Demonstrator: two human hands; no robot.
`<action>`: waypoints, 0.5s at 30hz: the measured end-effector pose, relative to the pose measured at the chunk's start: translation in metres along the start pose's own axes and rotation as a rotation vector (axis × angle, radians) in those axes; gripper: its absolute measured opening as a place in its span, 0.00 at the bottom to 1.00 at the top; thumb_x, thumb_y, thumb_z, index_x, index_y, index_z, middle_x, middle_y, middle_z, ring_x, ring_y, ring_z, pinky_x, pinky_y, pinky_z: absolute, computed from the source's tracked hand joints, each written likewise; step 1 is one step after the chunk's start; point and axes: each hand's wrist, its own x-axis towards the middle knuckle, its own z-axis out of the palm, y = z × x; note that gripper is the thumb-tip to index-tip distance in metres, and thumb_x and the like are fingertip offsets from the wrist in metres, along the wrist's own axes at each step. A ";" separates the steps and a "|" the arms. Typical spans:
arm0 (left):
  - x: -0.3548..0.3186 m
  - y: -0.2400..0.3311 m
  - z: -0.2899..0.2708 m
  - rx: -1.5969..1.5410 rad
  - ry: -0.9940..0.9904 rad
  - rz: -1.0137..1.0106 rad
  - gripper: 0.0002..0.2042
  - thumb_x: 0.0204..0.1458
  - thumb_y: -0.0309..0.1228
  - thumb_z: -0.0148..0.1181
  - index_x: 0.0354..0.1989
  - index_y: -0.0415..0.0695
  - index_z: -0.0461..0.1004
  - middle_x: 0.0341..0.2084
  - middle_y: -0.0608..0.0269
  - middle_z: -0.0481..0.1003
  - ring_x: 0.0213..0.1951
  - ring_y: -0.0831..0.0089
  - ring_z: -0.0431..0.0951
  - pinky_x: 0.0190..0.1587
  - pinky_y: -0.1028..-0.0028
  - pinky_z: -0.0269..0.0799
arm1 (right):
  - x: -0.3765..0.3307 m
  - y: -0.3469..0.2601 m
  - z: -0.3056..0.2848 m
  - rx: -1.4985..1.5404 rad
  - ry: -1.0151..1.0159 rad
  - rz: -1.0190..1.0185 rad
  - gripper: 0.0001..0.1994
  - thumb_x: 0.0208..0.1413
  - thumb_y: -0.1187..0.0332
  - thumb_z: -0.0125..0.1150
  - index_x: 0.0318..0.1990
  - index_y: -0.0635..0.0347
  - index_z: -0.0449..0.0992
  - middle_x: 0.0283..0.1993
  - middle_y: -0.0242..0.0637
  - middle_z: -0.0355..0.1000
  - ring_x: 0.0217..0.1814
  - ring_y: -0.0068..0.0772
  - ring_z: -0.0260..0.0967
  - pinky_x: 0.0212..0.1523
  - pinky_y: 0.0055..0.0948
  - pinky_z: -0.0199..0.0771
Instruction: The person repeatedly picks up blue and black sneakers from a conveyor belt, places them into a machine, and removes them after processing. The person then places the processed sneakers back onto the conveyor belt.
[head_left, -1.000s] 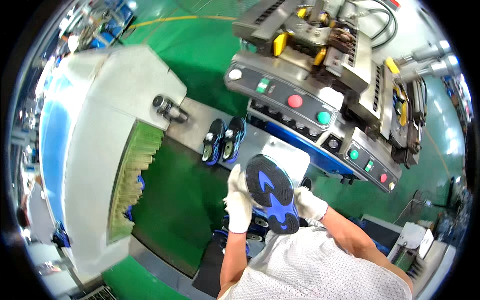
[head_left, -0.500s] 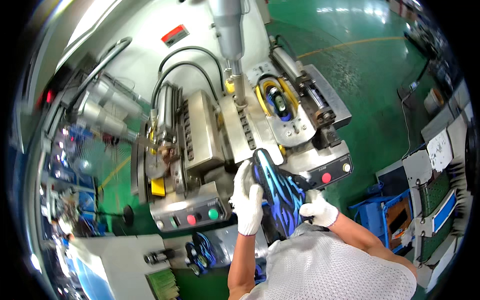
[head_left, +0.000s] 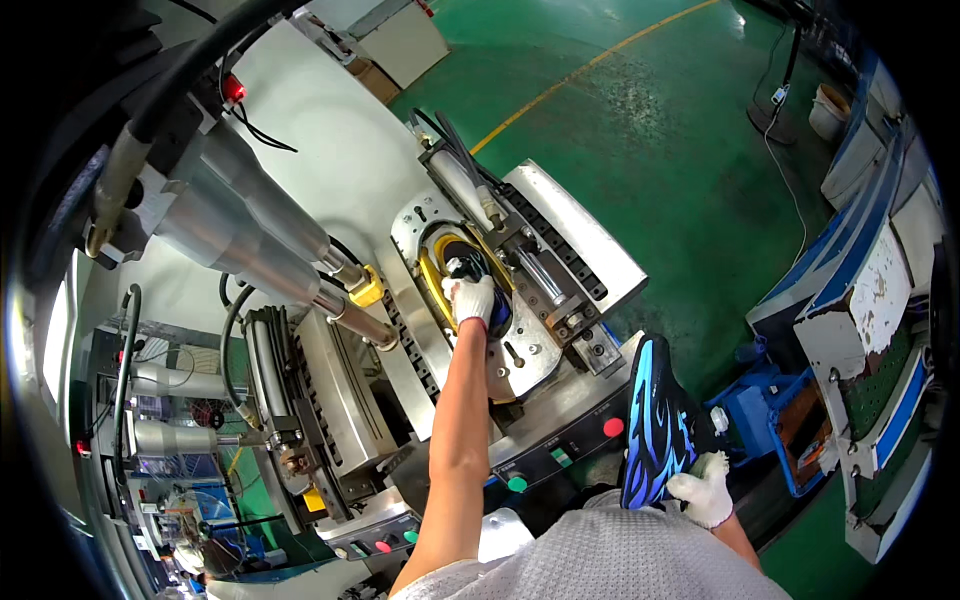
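My left hand (head_left: 473, 302), in a white glove, reaches forward into the press and closes on the top of a dark shoe (head_left: 464, 268) with some blue on its side. That shoe sits in an oval cradle (head_left: 428, 290) lined with yellow, and my fingers cover part of it. Near my body on the right, my gloved right hand (head_left: 705, 490) grips another shoe (head_left: 655, 425), black with a blue and purple flame-like pattern on its sole. A pale knob-like part sticks out beside that shoe; its kind I cannot tell.
The press has a front panel with a red button (head_left: 613, 427) and a green button (head_left: 517, 484). Grey cylinders (head_left: 270, 235) stand over its left part. A blue crate (head_left: 770, 410) and a white-and-blue rack (head_left: 870, 300) are at the right. A cable lies on the green floor.
My left hand has let go of the patterned shoe and moved forward onto the shoe in the cradle. My right hand keeps the patterned shoe, now farther right. The view has shifted.
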 end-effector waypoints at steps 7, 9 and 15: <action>-0.025 -0.031 -0.091 -0.664 -0.141 0.029 0.19 0.51 0.31 0.72 0.49 0.33 0.79 0.37 0.59 0.82 0.36 0.72 0.82 0.43 0.70 0.80 | 0.036 -0.022 0.019 -0.540 0.098 -0.060 0.27 0.52 0.67 0.69 0.60 0.65 0.71 0.54 0.38 0.74 0.52 0.31 0.70 0.56 0.35 0.71; -0.096 -0.017 -0.133 -0.496 0.041 0.117 0.21 0.53 0.33 0.70 0.52 0.33 0.78 0.38 0.60 0.82 0.38 0.75 0.81 0.43 0.72 0.78 | 0.053 -0.020 0.031 -0.879 0.135 -0.406 0.24 0.52 0.64 0.71 0.54 0.65 0.74 0.46 0.37 0.76 0.43 0.29 0.72 0.48 0.33 0.74; -0.259 -0.134 -0.225 -0.640 -0.239 0.144 0.33 0.51 0.24 0.67 0.68 0.37 0.65 0.60 0.56 0.72 0.61 0.67 0.70 0.65 0.66 0.66 | 0.214 -0.093 0.173 -0.315 -0.144 0.023 0.20 0.58 0.65 0.70 0.52 0.68 0.75 0.44 0.37 0.78 0.42 0.25 0.74 0.43 0.29 0.77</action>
